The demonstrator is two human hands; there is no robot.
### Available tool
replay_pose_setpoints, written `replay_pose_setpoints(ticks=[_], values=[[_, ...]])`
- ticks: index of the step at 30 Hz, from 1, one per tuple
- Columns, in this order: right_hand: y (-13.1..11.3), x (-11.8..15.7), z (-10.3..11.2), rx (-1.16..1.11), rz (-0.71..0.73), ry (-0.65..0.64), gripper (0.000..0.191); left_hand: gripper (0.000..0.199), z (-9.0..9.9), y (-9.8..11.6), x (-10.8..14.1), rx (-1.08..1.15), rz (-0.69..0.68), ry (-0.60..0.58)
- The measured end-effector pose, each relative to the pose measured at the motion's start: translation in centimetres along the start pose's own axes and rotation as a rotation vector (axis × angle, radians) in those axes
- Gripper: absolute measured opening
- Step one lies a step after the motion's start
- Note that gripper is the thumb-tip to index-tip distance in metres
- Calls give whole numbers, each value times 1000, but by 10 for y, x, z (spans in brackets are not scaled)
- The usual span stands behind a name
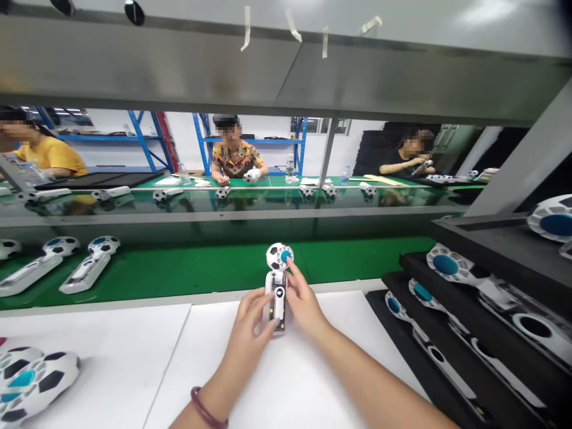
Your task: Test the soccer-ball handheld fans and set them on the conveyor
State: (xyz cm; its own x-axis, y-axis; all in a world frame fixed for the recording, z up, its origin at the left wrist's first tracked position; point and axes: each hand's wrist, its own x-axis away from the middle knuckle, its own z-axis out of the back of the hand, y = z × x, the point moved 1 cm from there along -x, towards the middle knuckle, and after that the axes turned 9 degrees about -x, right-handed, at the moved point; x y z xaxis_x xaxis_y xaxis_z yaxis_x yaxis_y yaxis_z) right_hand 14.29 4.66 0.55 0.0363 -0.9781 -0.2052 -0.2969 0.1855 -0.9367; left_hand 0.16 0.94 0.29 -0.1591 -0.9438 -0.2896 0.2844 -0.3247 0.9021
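Fingers of the left hand (250,325) are clamped on the handle of a football-patterned gadget (277,301), the thumb lying across its lower front and the other fingers along its left edge. The gadget is held in front of the person, ball end pointing away, near where the white surface (295,387) meets the green surface (187,268); whether it rests on anything, I cannot tell. The right hand (308,304) comes in from the other side, its index finger touching the blue disc (285,256) on the ball end; whether its remaining fingers grip the handle is unclear. A small dark round screen (279,292) shows lit marks on the handle. A dark red bracelet (208,410) circles the left wrist. On the green surface to the left lie similar gadgets (89,266), while more ball ends (42,384) sit at the near left. Black trays (473,238) are stacked at the right, loaded with gadgets of the same kind. Across the way, a co-worker in a patterned shirt (236,158) holds a football-patterned piece (251,175), near clear bottles (290,168).
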Motion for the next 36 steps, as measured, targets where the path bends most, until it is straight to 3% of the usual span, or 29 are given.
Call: replay_pose_setpoints(ticks=[4,9,14,22,36], values=[[-7,9,-11,64,-11,-69,60,85,-8,-1,-3,506,281,12],[-11,18,-22,47,48,-95,70,82,2,5,-6,625,452,46],[-3,16,-22,-94,-51,-109,72,77,5,6,-5,531,437,111],[-1,10,-19,-354,-365,-74,57,67,1,9,-6,399,427,56],[-12,11,-20,-332,-326,-115,60,61,1,6,-4,384,326,-24]])
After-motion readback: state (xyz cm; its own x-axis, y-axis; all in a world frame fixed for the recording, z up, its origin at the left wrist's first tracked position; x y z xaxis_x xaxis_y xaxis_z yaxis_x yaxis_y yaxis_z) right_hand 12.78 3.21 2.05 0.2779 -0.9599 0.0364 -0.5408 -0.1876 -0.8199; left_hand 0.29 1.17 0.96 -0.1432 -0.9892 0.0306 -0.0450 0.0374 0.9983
